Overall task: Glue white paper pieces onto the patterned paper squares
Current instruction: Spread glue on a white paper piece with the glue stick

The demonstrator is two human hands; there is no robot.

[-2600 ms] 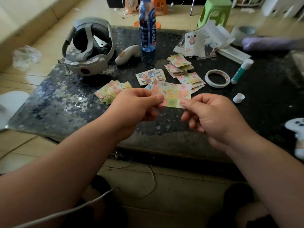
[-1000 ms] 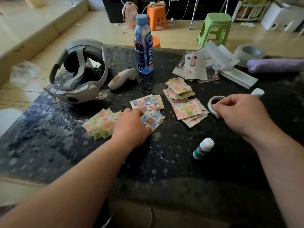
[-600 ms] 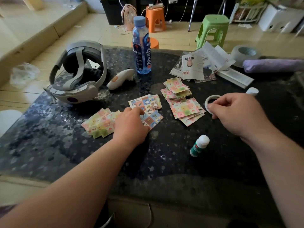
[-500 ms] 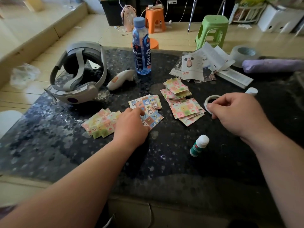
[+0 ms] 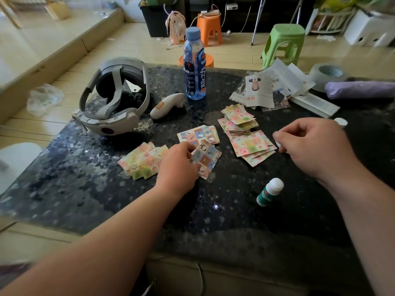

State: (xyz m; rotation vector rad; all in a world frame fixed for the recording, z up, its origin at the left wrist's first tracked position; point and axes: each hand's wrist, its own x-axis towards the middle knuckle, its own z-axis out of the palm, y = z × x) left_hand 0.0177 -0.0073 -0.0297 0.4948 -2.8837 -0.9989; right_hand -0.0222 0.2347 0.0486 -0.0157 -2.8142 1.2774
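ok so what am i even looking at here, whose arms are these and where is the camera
There is no machine here. These are a person's two bare arms, and the single picture comes from a camera worn on their head, looking forward and down at a dark table.

On the table lie piles of patterned paper squares, a green glue stick, a headset, a controller, a water bottle and newspaper cuttings.

The left hand grips the edge of a blue patterned square. The right hand curls round a small white thing that is mostly hidden, so I cannot say what it is.
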